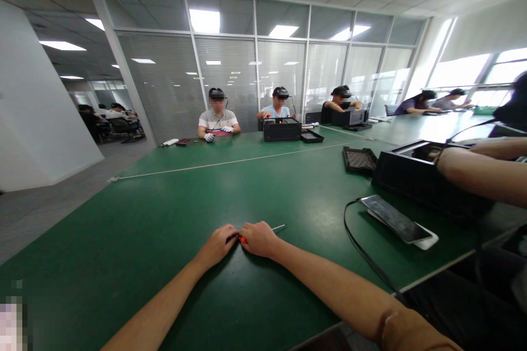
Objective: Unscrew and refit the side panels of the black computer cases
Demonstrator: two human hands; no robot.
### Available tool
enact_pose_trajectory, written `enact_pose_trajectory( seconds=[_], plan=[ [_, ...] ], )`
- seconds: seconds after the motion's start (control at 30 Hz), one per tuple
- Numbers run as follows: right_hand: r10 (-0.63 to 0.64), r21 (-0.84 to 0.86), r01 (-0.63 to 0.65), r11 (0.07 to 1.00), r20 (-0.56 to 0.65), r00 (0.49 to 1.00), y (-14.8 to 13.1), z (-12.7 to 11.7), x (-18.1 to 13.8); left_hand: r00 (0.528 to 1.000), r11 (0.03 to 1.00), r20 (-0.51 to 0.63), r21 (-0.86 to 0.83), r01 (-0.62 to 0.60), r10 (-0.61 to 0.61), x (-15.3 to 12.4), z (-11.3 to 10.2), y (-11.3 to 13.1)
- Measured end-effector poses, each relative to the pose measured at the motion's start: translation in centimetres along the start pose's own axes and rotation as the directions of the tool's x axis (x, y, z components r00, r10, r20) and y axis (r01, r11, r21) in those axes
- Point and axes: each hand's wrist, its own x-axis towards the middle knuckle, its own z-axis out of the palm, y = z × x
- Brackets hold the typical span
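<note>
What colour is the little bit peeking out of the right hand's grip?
The little bit is bright orange-red, best seen in the head view.

Matte green bench (177,208), got black computer cases (395,170), a black panel (360,159) and a cable (373,270) on it.

The small handle (244,239) I grip is orange-red, the thin straight shaft (279,227) silvery. My broad flat table (164,219) is green, the boxy case (411,186) black.
</note>
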Motion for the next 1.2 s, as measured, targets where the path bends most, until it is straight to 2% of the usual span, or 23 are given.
enact_pose_trajectory(
  seconds=[1.2],
  plan=[
    [0.001, 0.007, -0.001, 1.0, -0.001, 1.0, -0.21, -0.25, -0.02, 1.0, 1.0, -0.015, 0.001, -0.009, 0.009, -0.1, 0.19, -0.25]
  ],
)
